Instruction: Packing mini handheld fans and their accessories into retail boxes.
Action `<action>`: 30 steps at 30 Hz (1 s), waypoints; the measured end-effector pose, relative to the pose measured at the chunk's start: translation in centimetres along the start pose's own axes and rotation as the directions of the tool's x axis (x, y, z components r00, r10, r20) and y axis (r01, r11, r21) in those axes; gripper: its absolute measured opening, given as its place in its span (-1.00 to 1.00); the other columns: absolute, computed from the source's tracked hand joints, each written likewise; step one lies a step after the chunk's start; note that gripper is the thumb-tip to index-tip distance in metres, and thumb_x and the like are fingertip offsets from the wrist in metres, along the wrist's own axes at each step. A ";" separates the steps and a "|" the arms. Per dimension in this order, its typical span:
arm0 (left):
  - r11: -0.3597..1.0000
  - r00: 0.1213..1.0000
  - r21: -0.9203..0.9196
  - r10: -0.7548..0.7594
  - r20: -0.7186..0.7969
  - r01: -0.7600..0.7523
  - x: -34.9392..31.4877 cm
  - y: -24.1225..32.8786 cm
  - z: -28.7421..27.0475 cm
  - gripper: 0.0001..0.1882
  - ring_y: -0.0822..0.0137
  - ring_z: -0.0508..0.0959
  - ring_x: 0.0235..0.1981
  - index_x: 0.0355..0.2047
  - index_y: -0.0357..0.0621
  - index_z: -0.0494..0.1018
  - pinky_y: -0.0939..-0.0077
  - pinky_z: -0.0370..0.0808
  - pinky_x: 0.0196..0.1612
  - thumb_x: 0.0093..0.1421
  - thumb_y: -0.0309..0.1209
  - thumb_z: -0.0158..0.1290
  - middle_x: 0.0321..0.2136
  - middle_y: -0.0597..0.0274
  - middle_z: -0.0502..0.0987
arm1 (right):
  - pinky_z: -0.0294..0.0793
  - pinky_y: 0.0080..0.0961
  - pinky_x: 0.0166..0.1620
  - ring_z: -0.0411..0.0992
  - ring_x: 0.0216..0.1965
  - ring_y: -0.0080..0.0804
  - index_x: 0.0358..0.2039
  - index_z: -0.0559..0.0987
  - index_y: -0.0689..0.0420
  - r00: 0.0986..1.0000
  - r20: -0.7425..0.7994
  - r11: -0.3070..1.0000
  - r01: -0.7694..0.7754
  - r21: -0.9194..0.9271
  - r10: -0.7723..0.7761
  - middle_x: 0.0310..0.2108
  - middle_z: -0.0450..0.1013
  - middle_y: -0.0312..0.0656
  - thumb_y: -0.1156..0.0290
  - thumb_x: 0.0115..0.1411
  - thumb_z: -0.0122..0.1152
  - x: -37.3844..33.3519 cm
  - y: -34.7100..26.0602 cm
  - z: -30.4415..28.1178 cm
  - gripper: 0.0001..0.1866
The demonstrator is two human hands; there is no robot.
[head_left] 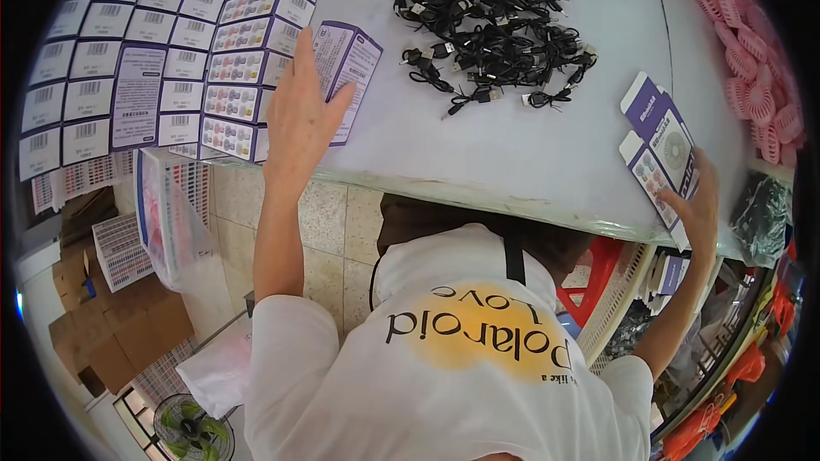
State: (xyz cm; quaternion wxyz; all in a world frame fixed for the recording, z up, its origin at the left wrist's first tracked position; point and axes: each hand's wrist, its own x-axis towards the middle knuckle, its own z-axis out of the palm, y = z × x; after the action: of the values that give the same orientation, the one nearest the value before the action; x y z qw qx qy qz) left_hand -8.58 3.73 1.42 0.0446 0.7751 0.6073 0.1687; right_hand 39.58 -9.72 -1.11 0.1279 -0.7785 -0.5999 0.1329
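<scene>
My left hand [301, 119] is open, its fingers stretched forward and the thumb spread to the side. It lies against a closed purple-and-white box [352, 64] that sits at a slant beside the rows of packed boxes [179, 30]. Near the table's right front edge, my right hand [700, 209] is closed on a carton [662, 149] in the same colours. That carton has its end flaps standing out and a fan picture on one face. Whether anything is inside it cannot be seen.
Bundled black charging cables [483, 21] are heaped at the back middle of the pale table [478, 158]. Pink plastic fan parts [752, 60] pile up along the right edge. Below stand a red stool [591, 277], brown cardboard boxes [120, 324] and a green-bladed fan [192, 429].
</scene>
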 end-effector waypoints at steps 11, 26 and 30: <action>0.860 0.974 -0.457 -0.198 0.109 0.227 -0.9 -4.2 2.2 -0.48 0.07 0.51 -0.14 0.06 -0.41 0.28 0.34 0.39 -0.04 0.15 -0.34 0.05 -0.14 -0.16 0.49 | 0.21 -0.33 0.11 0.30 0.02 -0.15 0.03 0.34 0.30 0.998 -0.018 0.998 0.062 0.002 -0.062 -0.07 0.35 0.04 0.27 -0.24 0.44 1.4 1.1 0.3 -0.20; 0.293 0.843 -0.841 -0.444 0.302 0.456 -2.7 -6.9 1.5 -0.50 0.34 0.43 -0.05 0.12 -0.36 0.26 0.52 0.34 0.02 0.17 -0.46 0.04 0.00 0.07 0.41 | 0.29 -0.49 -0.39 0.27 -0.49 -0.48 -0.39 0.44 0.30 0.993 -0.099 0.994 -0.056 0.091 0.065 -0.55 0.34 -0.22 0.21 -0.08 0.37 2.7 4.1 0.4 -0.57; 0.730 0.936 -0.603 -0.340 0.089 0.322 -2.8 -6.1 -0.2 -0.53 0.26 0.42 0.00 0.12 -0.41 0.23 0.47 0.29 0.11 0.24 -0.42 -0.04 0.00 0.04 0.42 | 0.28 -0.74 -0.43 0.28 -0.52 -0.75 -0.36 0.49 0.32 0.985 -0.052 0.865 -0.116 0.488 0.162 -0.54 0.43 -0.36 0.45 0.14 0.16 2.1 3.3 -1.7 -0.83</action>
State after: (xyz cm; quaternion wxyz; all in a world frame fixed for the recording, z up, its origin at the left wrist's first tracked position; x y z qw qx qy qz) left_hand -14.90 2.61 -0.63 0.3126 0.5959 0.6491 0.3548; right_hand 43.67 -8.54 -0.79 0.3355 -0.7683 -0.4836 0.2516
